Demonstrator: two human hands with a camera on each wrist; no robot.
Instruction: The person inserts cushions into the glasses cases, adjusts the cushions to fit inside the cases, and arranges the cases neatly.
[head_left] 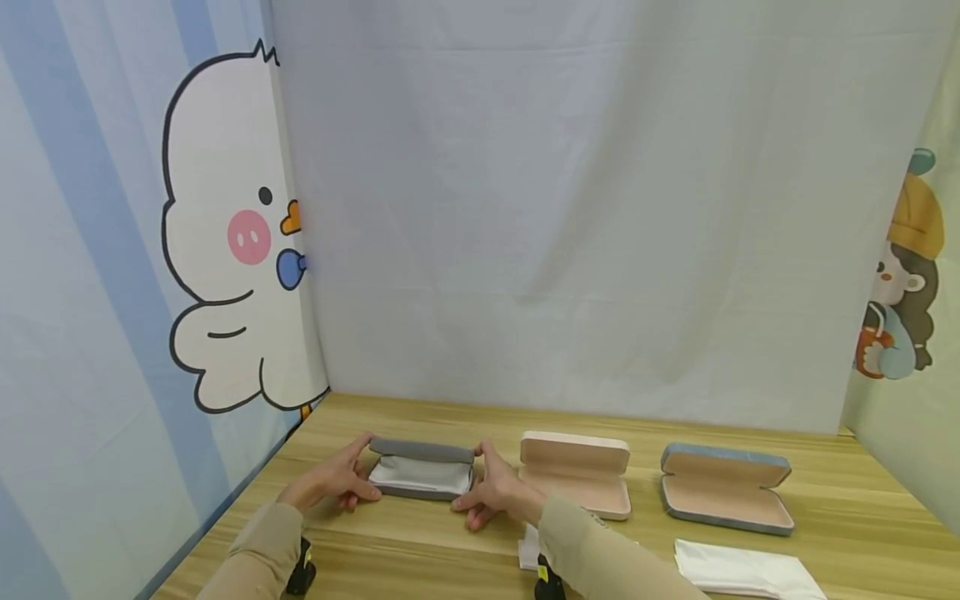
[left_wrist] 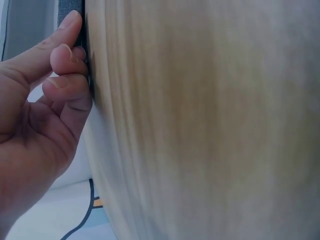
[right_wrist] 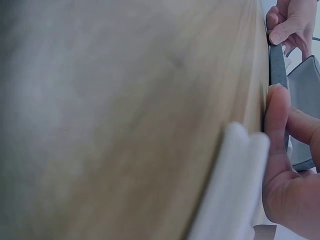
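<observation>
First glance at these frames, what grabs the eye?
Both hands at the near left of the wooden table: the left hand and right hand hold the ends of an open grey glasses case with a pale cloth inside. To its right stand an open pink case and an open blue-grey case, with a white cloth in front. A cartoon duck fills the left curtain.

Staged recording booth, not lived-in room; wooden desk (head_left: pixel 862 517) enclosed by hung fabric: plain white sheet (head_left: pixel 570 208) behind; cartoon duck curtain (head_left: pixel 225 242) left; cartoon girl curtain (head_left: pixel 907 267) right.
</observation>
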